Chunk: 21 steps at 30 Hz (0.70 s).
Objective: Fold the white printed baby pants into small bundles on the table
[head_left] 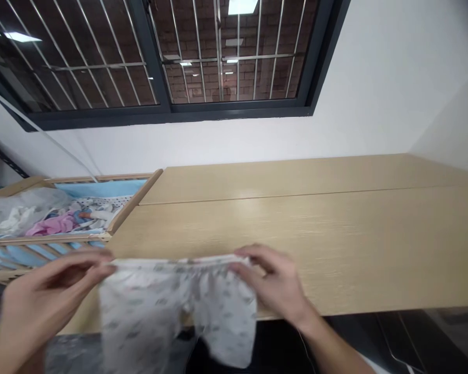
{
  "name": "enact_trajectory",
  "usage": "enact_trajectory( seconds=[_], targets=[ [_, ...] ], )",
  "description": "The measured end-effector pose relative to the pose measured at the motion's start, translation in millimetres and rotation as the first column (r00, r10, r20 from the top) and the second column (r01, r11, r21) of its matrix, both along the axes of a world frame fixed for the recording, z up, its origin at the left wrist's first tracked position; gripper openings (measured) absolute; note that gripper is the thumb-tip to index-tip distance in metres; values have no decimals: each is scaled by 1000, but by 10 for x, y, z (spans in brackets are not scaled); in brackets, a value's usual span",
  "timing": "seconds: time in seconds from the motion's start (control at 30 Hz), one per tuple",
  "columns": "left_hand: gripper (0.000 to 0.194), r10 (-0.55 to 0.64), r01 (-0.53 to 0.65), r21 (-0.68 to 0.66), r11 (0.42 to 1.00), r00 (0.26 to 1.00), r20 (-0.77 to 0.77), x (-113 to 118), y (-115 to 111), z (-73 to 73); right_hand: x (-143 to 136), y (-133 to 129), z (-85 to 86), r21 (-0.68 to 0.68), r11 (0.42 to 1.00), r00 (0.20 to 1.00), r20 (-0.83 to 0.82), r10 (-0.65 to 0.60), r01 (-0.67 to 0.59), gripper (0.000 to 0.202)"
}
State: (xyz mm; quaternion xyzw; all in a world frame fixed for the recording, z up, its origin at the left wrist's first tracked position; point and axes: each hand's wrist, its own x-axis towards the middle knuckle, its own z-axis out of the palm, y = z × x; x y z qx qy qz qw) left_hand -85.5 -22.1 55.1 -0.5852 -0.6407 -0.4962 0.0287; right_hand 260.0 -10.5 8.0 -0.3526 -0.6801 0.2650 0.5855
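Observation:
A pair of small white pants (pixel 140 306) with a faint scattered print hangs between my hands, its waistband stretched sideways and its two legs dangling past the table's front edge. My left hand (pixel 54 296) pinches the left end of the waistband between thumb and fingers. At the other end, my right hand (pixel 273 280) grips the waistband's right corner in the same way. Motion slightly blurs the cloth and the fingers. Behind the pants lies the light wooden tabletop (pixel 315 234).
Left of the table stands a wooden crib (pixel 136 200) with a light blue lining, holding a pink cloth (pixel 54 223) and other crumpled clothes. A barred window (pixel 171 109) with a dark frame is set in the white wall behind. Something black (pixel 276 348) sits below the table's front edge.

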Motion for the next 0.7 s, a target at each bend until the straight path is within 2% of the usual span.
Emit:
enact_trajectory(
  seconds=[0.1, 0.17, 0.23, 0.33, 0.4, 0.57, 0.7],
  targets=[
    [43, -161, 163, -104, 981, 987, 26, 409, 399, 121, 407, 279, 250, -48, 994, 993, 64, -99, 103, 21],
    [43, -245, 242, -176, 954, 969, 4, 614, 671, 124, 624, 522, 313, -139, 986, 988, 137, -72, 91, 24],
    [39, -306, 292, -210, 933, 952, -32, 749, 967, 72, 772, 813, 288, -236, 971, 979, 201, 16, 33, 26],
    [31, -413, 379, -285, 880, 908, -67, 852, 1463, -107, 850, 1298, 110, -343, 939, 960, 259, 107, -12, 30],
    [26, -457, 400, -374, 837, 886, -75, 888, 1808, -285, 823, 1622, -64, -395, 918, 947, 303, 104, 26, 31],
    [21, -409, 301, -509, 806, 905, -113, 995, 2549, -754, 663, 2334, -476, -423, 870, 884, 465, -33, 255, 21],
    [32, -334, 189, -567, 801, 928, -163, 1098, 2896, -974, 595, 2695, -675, -401, 847, 857, 503, -116, 350, 15]
  ],
)
